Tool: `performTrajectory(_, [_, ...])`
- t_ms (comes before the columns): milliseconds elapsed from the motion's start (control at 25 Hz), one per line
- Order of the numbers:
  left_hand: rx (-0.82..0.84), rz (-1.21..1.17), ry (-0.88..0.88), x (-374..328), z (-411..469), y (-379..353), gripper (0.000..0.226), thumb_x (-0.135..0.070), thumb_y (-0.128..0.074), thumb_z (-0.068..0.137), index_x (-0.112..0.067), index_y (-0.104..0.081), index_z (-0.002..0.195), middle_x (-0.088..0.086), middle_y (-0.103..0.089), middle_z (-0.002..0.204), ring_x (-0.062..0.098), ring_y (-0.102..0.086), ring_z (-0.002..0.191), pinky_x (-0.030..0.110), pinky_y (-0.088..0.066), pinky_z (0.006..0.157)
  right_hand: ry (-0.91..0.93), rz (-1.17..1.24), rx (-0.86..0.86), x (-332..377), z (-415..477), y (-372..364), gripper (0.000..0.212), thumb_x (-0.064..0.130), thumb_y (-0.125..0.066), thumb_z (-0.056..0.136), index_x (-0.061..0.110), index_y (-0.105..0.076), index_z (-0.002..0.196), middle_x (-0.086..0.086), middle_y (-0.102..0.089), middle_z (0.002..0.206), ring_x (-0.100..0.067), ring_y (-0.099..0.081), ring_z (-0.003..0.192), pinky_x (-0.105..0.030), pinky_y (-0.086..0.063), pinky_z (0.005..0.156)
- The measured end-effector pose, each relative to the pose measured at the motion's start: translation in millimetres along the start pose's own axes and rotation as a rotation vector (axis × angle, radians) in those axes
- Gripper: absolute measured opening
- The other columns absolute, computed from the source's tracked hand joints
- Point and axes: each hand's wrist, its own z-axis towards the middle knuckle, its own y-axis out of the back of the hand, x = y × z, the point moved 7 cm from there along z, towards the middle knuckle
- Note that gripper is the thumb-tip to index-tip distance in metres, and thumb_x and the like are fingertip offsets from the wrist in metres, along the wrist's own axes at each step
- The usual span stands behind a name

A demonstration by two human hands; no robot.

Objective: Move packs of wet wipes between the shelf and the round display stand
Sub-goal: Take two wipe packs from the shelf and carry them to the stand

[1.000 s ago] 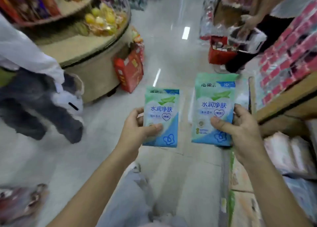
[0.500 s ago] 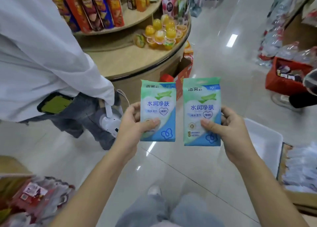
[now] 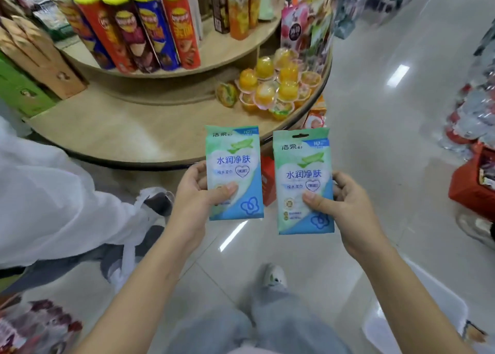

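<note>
Glossy pale floor tiles spread beneath you, and at twelve o'clock the round display stand (image 3: pixel 112 128) shows a bare patch of its lower tier, with chip tubes (image 3: pixel 150 29) above and jelly cups (image 3: pixel 278 86) at one o'clock. Your left hand (image 3: pixel 197 193) grips one wipes pack (image 3: pixel 234 171) upright; your right hand (image 3: pixel 345 206) grips the second pack (image 3: pixel 304 182), just beside it, not touching.
</note>
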Motion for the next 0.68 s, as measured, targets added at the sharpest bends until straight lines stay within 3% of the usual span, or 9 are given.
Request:
performTrajectory(280, [-0.155,-0.064,0.033,-30,114,22,0.051,0.007,-0.068,0.072,-0.006,-0.051,0.119,-0.003,-0.076,0.083,0.019,-0.070,0.078,0.046,-0.052,0.084,-0.036,-0.053,0.090,35,140,-53,0.032,-0.004,-0.070,0.075,0.009,-0.057,0.102,0.000,-0.076,0.086,-0.016,-0.073,0.075,-0.024,-0.057,0.057])
performTrajectory(440, [-0.211,-0.053,0.068,-42,190,69,0.053,0.005,-0.067,0.076,-0.009,-0.049,0.123,0.001,-0.072,0.096,0.018,-0.067,0.078,0.037,-0.053,0.075,-0.093,-0.060,0.066,24,206,-109,0.035,-0.003,-0.071,0.075,0.008,-0.058,0.106,-0.003,-0.076,0.090,-0.019,-0.074,0.078,-0.028,-0.058,0.058])
performTrajectory(600, [-0.251,-0.061,0.107,-44,256,106,0.052,0.003,-0.067,0.077,-0.011,-0.049,0.123,0.004,-0.071,0.105,0.021,-0.068,0.088,0.038,-0.053,0.083,-0.197,-0.061,0.083,3,262,-162,0.038,-0.003,-0.070,0.076,0.008,-0.057,0.109,-0.001,-0.076,0.088,-0.022,-0.074,0.079,-0.036,-0.061,0.058])
performTrajectory(680, [-0.252,-0.052,0.134,-40,283,120,0.052,0.002,-0.068,0.078,-0.012,-0.048,0.123,0.005,-0.070,0.108,0.019,-0.068,0.088,0.034,-0.053,0.077,-0.250,-0.073,0.092,-11,286,-181,0.038,-0.003,-0.070,0.078,0.007,-0.055,0.112,-0.003,-0.075,0.092,-0.025,-0.073,0.082,-0.039,-0.061,0.060])
